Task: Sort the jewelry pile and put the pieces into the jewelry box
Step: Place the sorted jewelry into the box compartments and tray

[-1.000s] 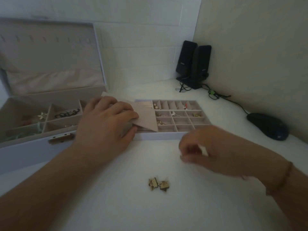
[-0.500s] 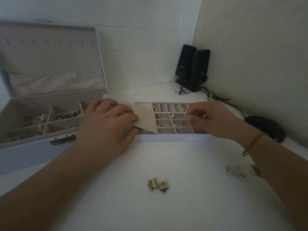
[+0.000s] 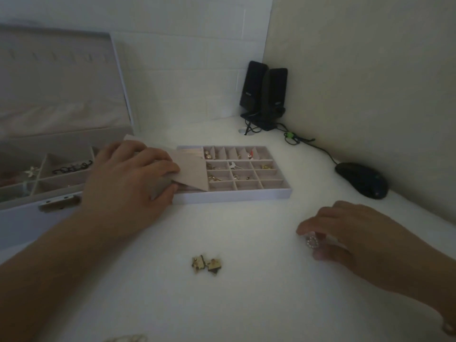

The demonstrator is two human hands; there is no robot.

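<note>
The open jewelry box stands at the left with its lid up; its compartments hold a black chain and a small flower piece. Beside it lies a divided tray with small earrings in several cells. My left hand rests on the tray's left end and pinches a beige flap. At the right, just above the table, my right hand has its fingertips closed on a small beaded ring. A pair of square gold earrings lies on the white table between my arms.
Two black speakers stand in the back corner, with a cable running to a black mouse at the right wall. Some pale jewelry shows at the bottom edge.
My right hand has drawn back from the tray to the table at the right and closed on a beaded ring. My left hand has stayed on the flap.
</note>
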